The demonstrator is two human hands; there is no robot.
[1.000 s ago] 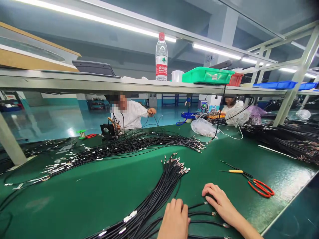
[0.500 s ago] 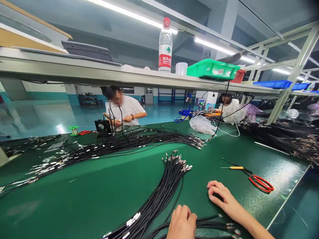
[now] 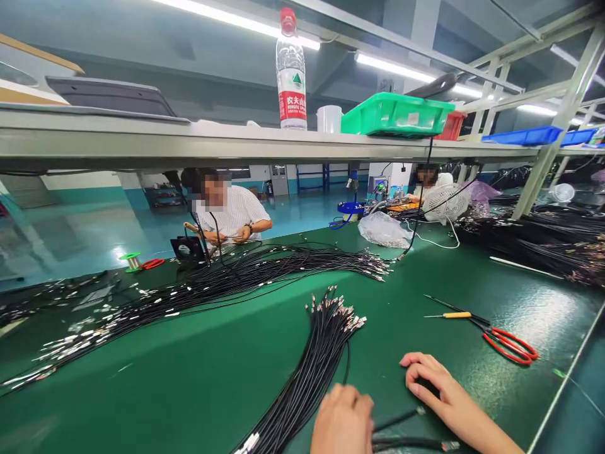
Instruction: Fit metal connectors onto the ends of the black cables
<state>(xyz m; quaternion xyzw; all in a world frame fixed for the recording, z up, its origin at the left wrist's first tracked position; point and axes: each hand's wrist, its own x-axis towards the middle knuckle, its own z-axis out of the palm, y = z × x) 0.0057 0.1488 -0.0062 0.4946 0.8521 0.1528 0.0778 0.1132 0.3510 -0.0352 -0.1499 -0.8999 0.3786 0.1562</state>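
Loose black cables (image 3: 399,419) at the near edge of view, on the green tabletop, ends pointing toward the right. Two ends plain to see; the rest runs out of sight behind the left hand (image 3: 343,419). That hand is over them, knuckles up, fingers bent down and a little blurred; whether they grip the cables or only press on them, I cannot tell.

Right hand (image 3: 437,388) just past the cable ends, near the tabletop. Fingers curled, a modest gap between thumb and forefinger, nothing visible in them.

Directly beside the left hand: a thick bundle of black cables (image 3: 309,372), bare metal ends fanned out away from the person, white labels (image 3: 248,444) lower down.

My reading: the step in hand is gathering or evening up the loose cables. The next move seems to call for a steady left hand and the right fingers drawn to the ends, keeping these clear of the bundle.

Farther right, red-handled scissors (image 3: 513,338) and a yellow-handled pick (image 3: 457,314), both untouched. Across the tabletop, a long heap of cables (image 3: 265,268); behind it a co-worker in a striped shirt (image 3: 243,211), both hands close together. Overhead shelf (image 3: 227,145) carries a water bottle (image 3: 292,88) and a green tray (image 3: 399,115).
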